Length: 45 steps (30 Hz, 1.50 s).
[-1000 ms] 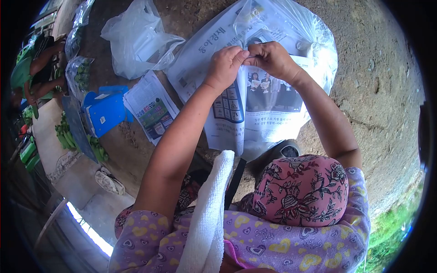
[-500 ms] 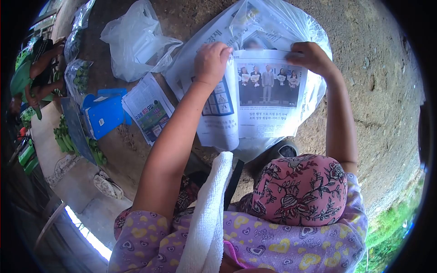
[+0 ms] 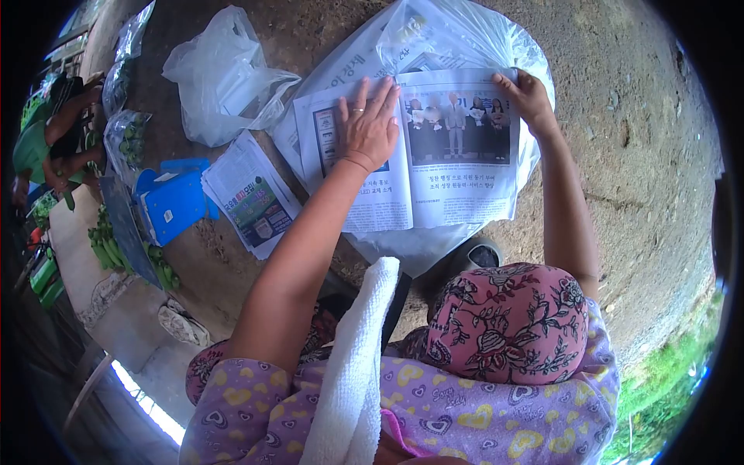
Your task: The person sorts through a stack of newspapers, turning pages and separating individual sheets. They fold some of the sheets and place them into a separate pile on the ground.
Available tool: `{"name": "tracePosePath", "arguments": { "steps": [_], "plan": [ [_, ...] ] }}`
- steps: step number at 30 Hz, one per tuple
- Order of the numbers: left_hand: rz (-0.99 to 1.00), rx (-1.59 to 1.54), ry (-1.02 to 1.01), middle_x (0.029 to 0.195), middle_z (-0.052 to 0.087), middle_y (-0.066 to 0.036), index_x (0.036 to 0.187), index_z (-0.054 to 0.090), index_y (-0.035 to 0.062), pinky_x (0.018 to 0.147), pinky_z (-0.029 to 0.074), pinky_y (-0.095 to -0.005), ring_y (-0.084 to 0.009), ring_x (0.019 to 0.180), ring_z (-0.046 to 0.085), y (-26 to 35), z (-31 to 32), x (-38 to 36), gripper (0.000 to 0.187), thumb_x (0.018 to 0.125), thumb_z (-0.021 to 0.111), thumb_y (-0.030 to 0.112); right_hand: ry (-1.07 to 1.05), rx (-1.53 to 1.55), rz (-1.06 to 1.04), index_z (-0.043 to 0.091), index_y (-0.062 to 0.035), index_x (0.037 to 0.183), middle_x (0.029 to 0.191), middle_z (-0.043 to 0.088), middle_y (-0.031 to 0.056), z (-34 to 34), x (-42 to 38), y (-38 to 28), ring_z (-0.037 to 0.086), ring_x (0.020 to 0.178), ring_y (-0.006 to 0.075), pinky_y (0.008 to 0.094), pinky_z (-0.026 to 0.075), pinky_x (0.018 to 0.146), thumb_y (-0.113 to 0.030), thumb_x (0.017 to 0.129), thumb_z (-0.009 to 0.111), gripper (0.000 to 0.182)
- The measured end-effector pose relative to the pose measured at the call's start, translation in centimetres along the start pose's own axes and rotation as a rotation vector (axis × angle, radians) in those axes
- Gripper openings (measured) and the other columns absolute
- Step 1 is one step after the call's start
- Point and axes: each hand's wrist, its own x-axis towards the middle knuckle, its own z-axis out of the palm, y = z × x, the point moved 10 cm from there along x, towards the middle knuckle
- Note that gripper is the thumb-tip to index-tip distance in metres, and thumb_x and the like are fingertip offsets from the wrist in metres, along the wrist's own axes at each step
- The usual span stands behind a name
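Note:
An unfolded newspaper [image 3: 457,190] lies over a large clear plastic bag [image 3: 422,252], with more newsprint inside the bag. My left hand [image 3: 370,132] rests flat on the left page, fingers stretched out near the centre fold. At the top right corner of the right page, my right hand [image 3: 531,105] pinches the paper edge between thumb and fingers. The right page carries a photo of a row of people. Part of the left page is hidden under my left hand and forearm.
To the left are a stack of newspapers [image 3: 252,198], a crumpled plastic bag [image 3: 225,81] and a blue plastic container [image 3: 174,198]. Green bananas [image 3: 108,244] lie farther left. Another person in a green shirt [image 3: 35,136] works at the far left edge.
The newspaper's left page, partly curled over before, now lies spread out. My left hand has gone from gripping the page's top edge to lying flat on it.

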Motion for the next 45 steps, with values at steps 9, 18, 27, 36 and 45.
{"name": "tracePosePath", "arguments": {
  "steps": [9,18,27,36,45],
  "plan": [
    [-0.023,0.022,-0.038,0.153,0.020,0.006,0.144,0.031,0.0203,0.108,0.012,-0.0626,-0.0266,0.142,0.013,0.0,0.4,0.3,0.060,0.086,0.046,0.027,0.196,-0.387,-0.035,0.066,-0.0019,0.098,0.085,0.066,0.0208,-0.7,-2.6,0.1,0.065,0.081,0.0352,0.0382,0.050,0.073,-0.032,0.088,0.059,0.033],
    [-0.012,0.041,-0.026,0.153,0.019,0.006,0.144,0.030,0.0192,0.107,0.011,-0.0629,-0.0270,0.142,0.013,-0.1,0.7,0.3,0.061,0.086,0.046,0.028,0.338,0.034,0.059,0.066,0.0020,0.093,0.072,0.066,0.0092,0.0,-6.1,5.0,0.057,0.062,0.0112,0.0276,0.047,0.061,-0.022,0.090,0.060,0.025],
    [-0.018,0.012,0.007,0.153,0.021,0.005,0.143,0.032,0.0195,0.107,0.011,-0.0633,-0.0271,0.142,0.014,-0.1,0.5,0.1,0.059,0.086,0.045,0.028,0.346,0.569,0.227,0.060,0.0071,0.105,0.094,0.066,0.0109,1.1,-12.6,6.4,0.060,0.084,0.0126,0.0256,0.047,0.077,-0.029,0.089,0.063,0.040],
    [-0.024,0.028,0.028,0.152,0.021,0.006,0.143,0.032,0.0209,0.107,0.014,-0.0630,-0.0257,0.141,0.015,-0.2,0.6,0.1,0.059,0.087,0.045,0.028,0.202,0.475,0.299,0.060,0.0020,0.101,0.085,0.065,0.0029,5.3,-20.3,10.1,0.054,0.065,0.0056,0.0201,0.042,0.055,-0.012,0.090,0.062,0.018],
    [-0.020,0.020,0.062,0.152,0.021,0.006,0.143,0.032,0.0207,0.106,0.015,-0.0639,-0.0264,0.141,0.015,-0.4,0.5,0.0,0.058,0.087,0.045,0.028,0.552,0.351,0.244,0.062,0.0006,0.097,0.083,0.066,0.0038,-1.2,-28.3,15.3,0.056,0.069,0.0068,0.0206,0.044,0.062,-0.017,0.089,0.064,0.019]
  ]
}}
